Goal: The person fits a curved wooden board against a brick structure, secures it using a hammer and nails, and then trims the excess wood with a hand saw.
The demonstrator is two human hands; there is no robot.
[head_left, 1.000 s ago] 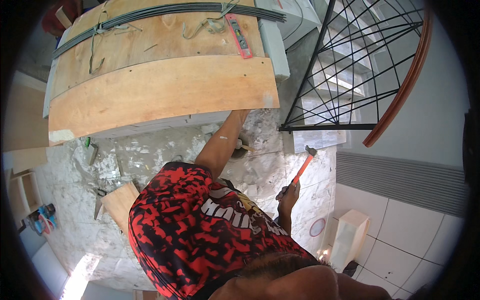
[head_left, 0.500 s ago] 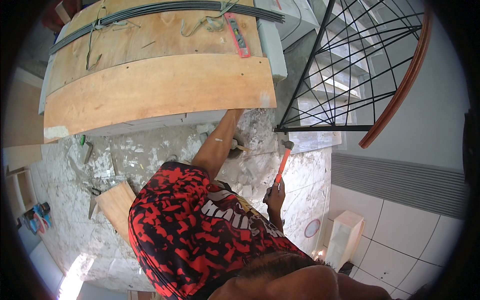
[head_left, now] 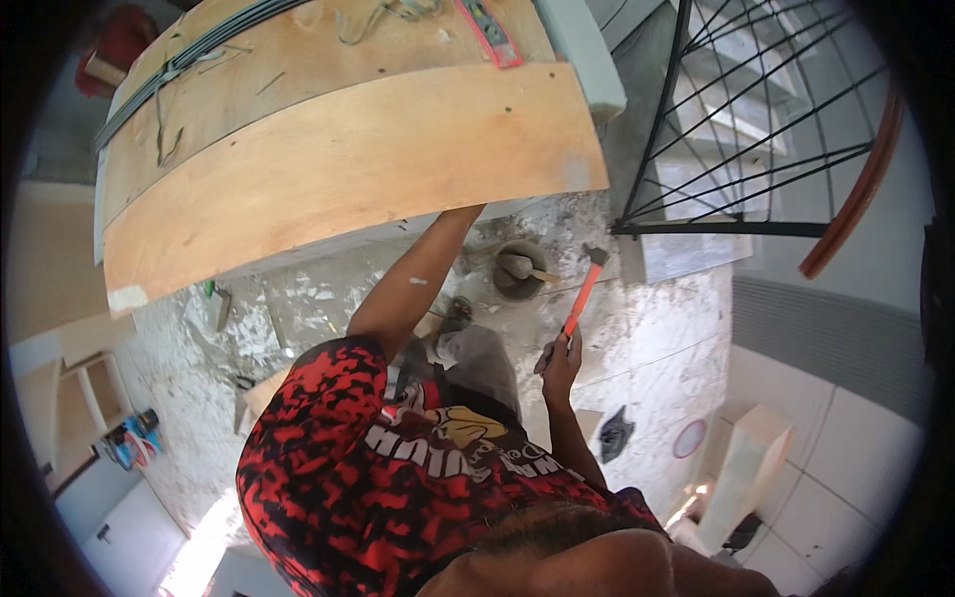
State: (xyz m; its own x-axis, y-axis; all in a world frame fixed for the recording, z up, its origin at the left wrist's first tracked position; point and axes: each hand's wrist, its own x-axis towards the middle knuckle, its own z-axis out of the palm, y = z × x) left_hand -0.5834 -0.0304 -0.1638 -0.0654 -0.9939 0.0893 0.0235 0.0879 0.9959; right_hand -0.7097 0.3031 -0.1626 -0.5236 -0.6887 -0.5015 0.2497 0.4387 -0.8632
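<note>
My right hand point(head_left: 562, 360) is closed round the handle of a hammer point(head_left: 582, 298). The hammer has an orange-red shaft and a dark head, which points up and away from me over the dusty floor. My left arm point(head_left: 413, 279) reaches forward beneath the front edge of a curved plywood sheet point(head_left: 348, 159). That sheet hides my left hand, so neither its fingers nor anything in them can be seen. Near my feet stands a round bucket point(head_left: 507, 287) with a trowel point(head_left: 522, 267) in it.
On the boards lie a red spirit level point(head_left: 489, 35) and a bundle of grey rods point(head_left: 214, 50). A black metal railing point(head_left: 731, 227) with a wooden handrail stands by steps at right. Blue power tool point(head_left: 134, 438) and wooden frames sit at far left.
The view has shifted, bringing the bucket and my legs more into sight. My right hand keeps hold of the hammer, and my left arm still reaches under the plywood.
</note>
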